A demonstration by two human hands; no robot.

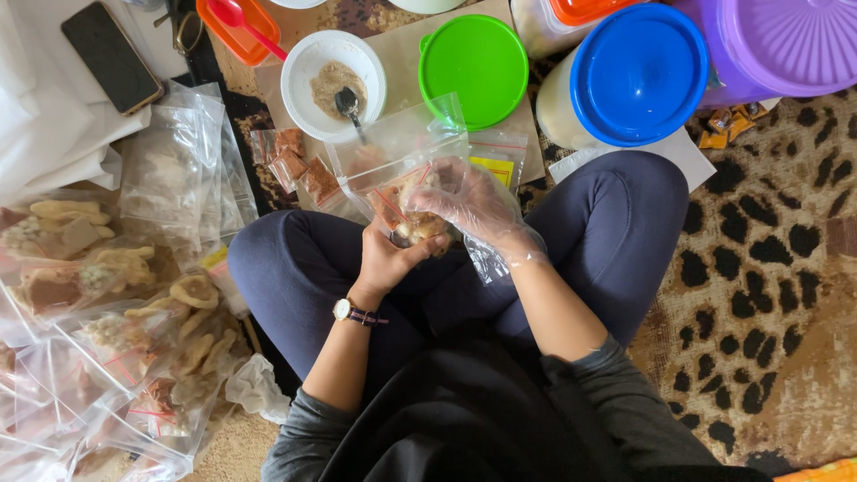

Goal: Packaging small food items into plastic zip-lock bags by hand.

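Seated cross-legged at frame centre, the bare left hand (386, 259) grips from below a clear zip bag (406, 174) of pale food pieces, the plastic-gloved right hand (464, 203) curled over its top; beyond, a white bowl (308, 62) with spoon (348, 105), green lid (474, 70), blue lid (639, 73).

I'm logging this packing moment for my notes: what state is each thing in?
clear zip bag: open, held over the lap
left hand: bare, gripping the bag's bottom
right hand: in a plastic glove, at the bag
white bowl: holds brown powder and a spoon
green lid: shut
blue lid: shut
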